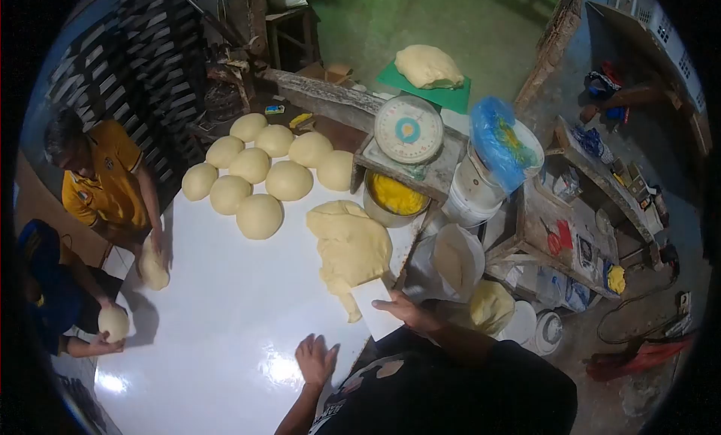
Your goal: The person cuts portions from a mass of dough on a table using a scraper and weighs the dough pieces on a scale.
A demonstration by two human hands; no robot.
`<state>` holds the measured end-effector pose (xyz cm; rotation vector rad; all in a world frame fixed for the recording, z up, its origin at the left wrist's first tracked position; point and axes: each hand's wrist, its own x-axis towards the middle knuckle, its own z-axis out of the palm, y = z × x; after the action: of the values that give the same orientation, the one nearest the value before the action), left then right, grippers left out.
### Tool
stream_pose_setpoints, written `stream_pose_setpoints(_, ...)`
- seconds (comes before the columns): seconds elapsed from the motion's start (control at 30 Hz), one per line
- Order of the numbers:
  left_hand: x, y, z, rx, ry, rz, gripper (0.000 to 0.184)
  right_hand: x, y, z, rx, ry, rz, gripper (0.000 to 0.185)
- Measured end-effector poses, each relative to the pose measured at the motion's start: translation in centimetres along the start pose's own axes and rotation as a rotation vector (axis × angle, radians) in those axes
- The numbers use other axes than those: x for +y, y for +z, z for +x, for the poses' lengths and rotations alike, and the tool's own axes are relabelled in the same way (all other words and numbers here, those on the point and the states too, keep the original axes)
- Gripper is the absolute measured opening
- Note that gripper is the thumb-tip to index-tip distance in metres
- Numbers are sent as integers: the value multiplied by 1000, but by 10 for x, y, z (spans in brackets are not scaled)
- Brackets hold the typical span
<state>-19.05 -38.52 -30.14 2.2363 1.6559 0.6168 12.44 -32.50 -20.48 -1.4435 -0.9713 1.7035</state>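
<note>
My right hand (403,309) grips a flat white rectangular dough scraper (378,309). Its far edge is by the lower end of a large, uneven slab of dough (349,243) on the white table. My left hand (315,358) rests on the tabletop with its fingers apart, holding nothing. Several round dough balls (259,216) sit grouped at the far side of the table. Beyond the slab, a dial scale (408,130) stands on a wooden stand, and a lump of dough (429,66) lies on its green tray (455,96).
Across the white table (218,307), one person in a yellow shirt (113,168) and another in dark blue (56,296) handle dough. A pot of yellow stuff (396,196) sits under the scale. Buckets (475,191) and a wooden bench (529,217) stand to the right.
</note>
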Motion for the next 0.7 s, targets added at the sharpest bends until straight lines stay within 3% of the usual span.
stream_pose_setpoints(0.07,25,9,24,110,104,-163,59,10,-8,-3,-17,-56,71,36)
stream_pose_setpoints(0.17,64,38,73,-24,99,-224,65,23,-23,-3,105,-97,-17,35)
stream_pose_setpoints(0.2,74,52,86,-107,12,-117,54,35,-27,5,159,-97,-75,33)
stream_pose_setpoints(0.23,62,104,88,71,-21,-159,37,49,-32,13,213,-93,-132,31)
stream_pose_setpoints(0.27,67,101,100,-95,-111,-197,27,44,-32,18,258,-71,-318,32)
stream_pose_setpoints(0.3,63,115,95,-26,-125,-230,29,45,-28,23,296,54,-405,33)
stream_pose_setpoints(0.33,64,93,96,59,-120,-446,31,19,-13,19,267,-36,-486,34)
stream_pose_setpoints(0.37,57,88,92,-9,-227,-510,30,-9,3,16,244,-128,-566,36)
stream_pose_setpoints(0.43,44,65,77,-35,-338,-624,28,7,13,42,156,-333,-932,36)
stream_pose_setpoints(0.5,32,59,58,-92,-500,-702,27,26,29,68,35,-505,-1087,36)
stream_pose_setpoints(0.7,45,52,57,40,-713,-758,37,21,79,91,10,-157,-1259,38)
